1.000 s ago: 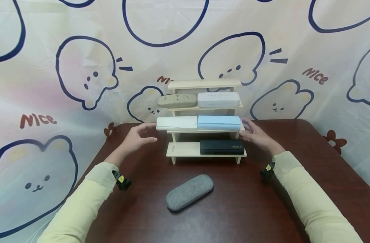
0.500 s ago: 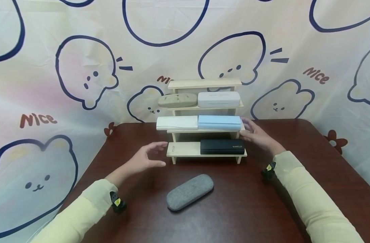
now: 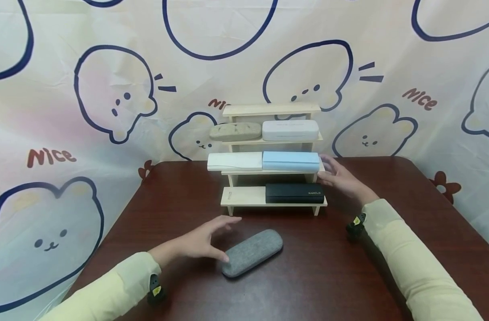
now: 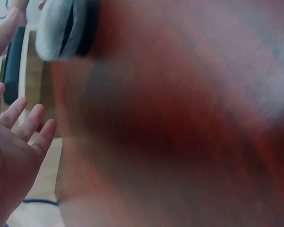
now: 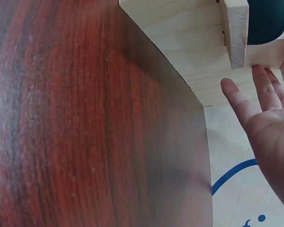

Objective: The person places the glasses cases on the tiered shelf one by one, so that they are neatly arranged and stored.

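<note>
A grey fabric eyeglass case (image 3: 255, 252) lies slantwise on the brown table. My left hand (image 3: 202, 236) hovers at its left end, fingers spread, the thumb overlapping that end in the head view. From the left wrist the spread left hand (image 4: 14, 146) shows apart from the case (image 4: 57, 30). My right hand (image 3: 345, 179) is at the right side of a pale wooden tiered rack (image 3: 244, 196), beside a light blue case (image 3: 290, 162). In the right wrist view that hand (image 5: 274, 127) has extended fingers, the tips right at the rack's wood.
A black case (image 3: 294, 193) sits on the rack's lowest shelf, right half. Beside the light blue case is a white case (image 3: 234, 162). Higher up are a mottled beige case (image 3: 235, 131) and a white hard case (image 3: 290, 130). A patterned cloth (image 3: 120, 169) hangs behind the table.
My left hand has come down from beside the white case on the rack to the grey eyeglass case on the table. My right hand has stayed at the rack's right side.
</note>
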A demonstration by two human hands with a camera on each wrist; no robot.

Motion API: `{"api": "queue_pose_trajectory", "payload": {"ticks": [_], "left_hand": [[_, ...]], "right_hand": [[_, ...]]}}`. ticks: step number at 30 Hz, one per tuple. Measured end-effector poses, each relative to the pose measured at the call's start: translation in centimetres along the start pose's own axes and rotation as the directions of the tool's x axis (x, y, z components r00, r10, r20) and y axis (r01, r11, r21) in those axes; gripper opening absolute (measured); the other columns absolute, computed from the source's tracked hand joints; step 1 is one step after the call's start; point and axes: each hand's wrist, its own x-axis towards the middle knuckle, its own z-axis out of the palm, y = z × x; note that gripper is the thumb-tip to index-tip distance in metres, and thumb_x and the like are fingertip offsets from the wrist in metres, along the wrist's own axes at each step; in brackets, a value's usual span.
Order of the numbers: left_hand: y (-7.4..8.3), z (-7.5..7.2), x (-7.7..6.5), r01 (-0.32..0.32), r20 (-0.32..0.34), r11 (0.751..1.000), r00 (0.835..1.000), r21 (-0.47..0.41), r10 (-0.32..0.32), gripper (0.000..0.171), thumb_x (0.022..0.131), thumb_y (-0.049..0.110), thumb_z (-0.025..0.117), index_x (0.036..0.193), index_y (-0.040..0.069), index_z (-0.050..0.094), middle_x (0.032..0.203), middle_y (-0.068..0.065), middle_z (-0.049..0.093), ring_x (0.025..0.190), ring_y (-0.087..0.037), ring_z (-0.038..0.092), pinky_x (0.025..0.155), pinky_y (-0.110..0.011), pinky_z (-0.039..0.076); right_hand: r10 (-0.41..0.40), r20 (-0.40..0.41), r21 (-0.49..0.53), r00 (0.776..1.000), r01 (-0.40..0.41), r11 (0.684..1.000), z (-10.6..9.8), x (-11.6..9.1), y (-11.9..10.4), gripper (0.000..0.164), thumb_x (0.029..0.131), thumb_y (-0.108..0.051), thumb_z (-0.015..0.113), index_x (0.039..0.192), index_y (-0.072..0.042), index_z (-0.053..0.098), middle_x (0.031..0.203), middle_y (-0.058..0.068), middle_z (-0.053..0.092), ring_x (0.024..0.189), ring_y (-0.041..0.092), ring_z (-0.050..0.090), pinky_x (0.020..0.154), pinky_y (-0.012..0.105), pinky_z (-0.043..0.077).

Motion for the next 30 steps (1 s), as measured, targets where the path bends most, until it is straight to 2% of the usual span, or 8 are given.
{"api": "queue_pose_trajectory", "payload": {"ticks": [4,8,17,25,30], "left_hand": [[0.2,0.9,-0.1,0.013,0.041,1.000,0.999,0.017,-0.013,0.097,0.074,0.032,0.086,0.152,0.014,0.030,0.146,-0.012,0.037,0.128,-0.030,0.043,0.104,-0.049,0.038],[0.3,1.7,-0.1,0.028,0.048,0.999,0.998,0.044,-0.030,0.104,0.073,0.036,0.087,0.153,0.011,0.025,0.145,-0.011,0.036,0.127,-0.027,0.042,0.103,-0.044,0.040],[0.6,3.6,0.0,0.035,0.008,0.994,0.999,0.103,-0.036,0.108,0.069,0.037,0.088,0.153,0.009,0.025,0.142,-0.010,0.037,0.120,-0.027,0.046,0.099,-0.041,0.042],[1.3,4.8,0.1,0.077,-0.006,0.980,0.997,0.181,-0.077,0.115,0.063,0.047,0.090,0.152,0.010,0.027,0.137,0.005,0.036,0.121,-0.013,0.041,0.102,-0.033,0.038],[1.3,5.2,0.2,0.075,-0.021,0.976,0.997,0.205,-0.073,0.114,0.061,0.044,0.092,0.150,0.009,0.029,0.135,0.005,0.037,0.120,-0.012,0.042,0.103,-0.033,0.038]], "right_hand": [[-0.012,0.015,0.002,1.000,0.012,1.000,0.0,0.0,-0.1,0.074,0.095,-0.034,0.063,0.154,-0.024,0.019,0.158,0.010,0.021,0.138,0.036,0.031,0.103,0.055,0.037],[-0.014,0.017,0.008,1.000,0.013,1.000,0.1,-0.2,-0.5,0.075,0.096,-0.032,0.063,0.154,-0.023,0.018,0.159,0.011,0.021,0.139,0.037,0.030,0.103,0.056,0.037],[-0.020,0.016,0.003,1.000,0.020,1.000,0.0,0.0,0.0,0.074,0.096,-0.033,0.062,0.154,-0.023,0.018,0.159,0.011,0.019,0.140,0.037,0.027,0.104,0.056,0.036],[-0.012,0.013,0.032,1.000,0.011,0.999,0.2,0.0,-0.2,0.073,0.096,-0.029,0.063,0.154,-0.023,0.019,0.159,0.011,0.020,0.140,0.037,0.028,0.103,0.057,0.036],[-0.017,0.009,0.035,1.000,0.016,0.999,0.1,0.0,-0.2,0.072,0.096,-0.029,0.063,0.154,-0.023,0.020,0.159,0.011,0.021,0.139,0.036,0.029,0.103,0.057,0.036]]}}
